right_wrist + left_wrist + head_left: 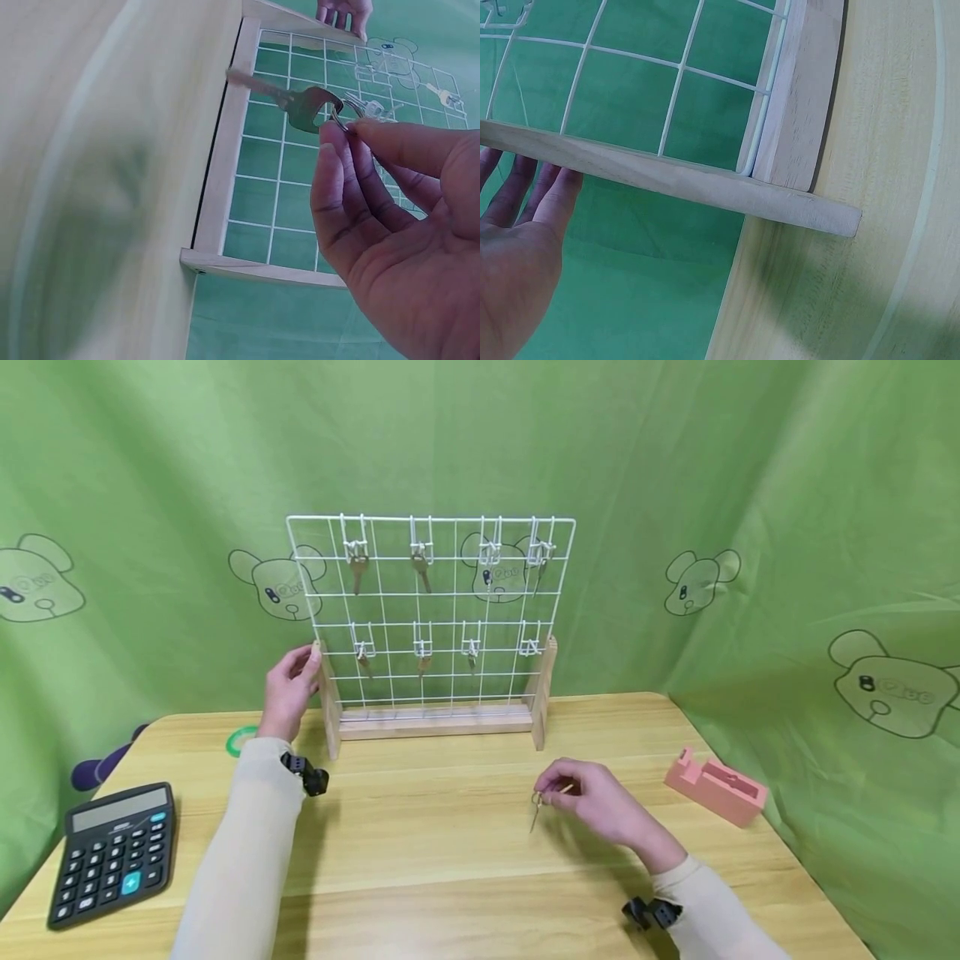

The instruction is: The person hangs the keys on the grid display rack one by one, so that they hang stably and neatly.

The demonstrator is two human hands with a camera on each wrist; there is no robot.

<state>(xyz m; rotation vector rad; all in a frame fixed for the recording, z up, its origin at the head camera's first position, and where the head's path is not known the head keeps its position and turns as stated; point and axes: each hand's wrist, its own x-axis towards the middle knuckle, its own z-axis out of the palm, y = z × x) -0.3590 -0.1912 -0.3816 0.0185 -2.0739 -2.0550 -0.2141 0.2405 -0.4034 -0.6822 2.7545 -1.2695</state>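
Note:
Between thumb and fingertips, my right hand (596, 797) pinches the metal ring (339, 118) of a key (304, 105). In the head view this key hangs above the table, in front of the rack. A white wire grid rack (397, 623) stands upright in a wooden base (435, 725), with hooks in two rows. Keys hang from several hooks, among them a brown key (357, 572) at upper left; the lower right hook (530, 647) shows none. My left hand (288, 689) touches the rack's left wooden post (329, 710) near its top, fingers extended along its outer side.
A black calculator (112, 852) lies at the table's left. Behind my left forearm is a green ring (242, 741). On the right sits a pink tape dispenser (716, 787). Green cloth (630, 627) surrounds the wooden table (420, 843).

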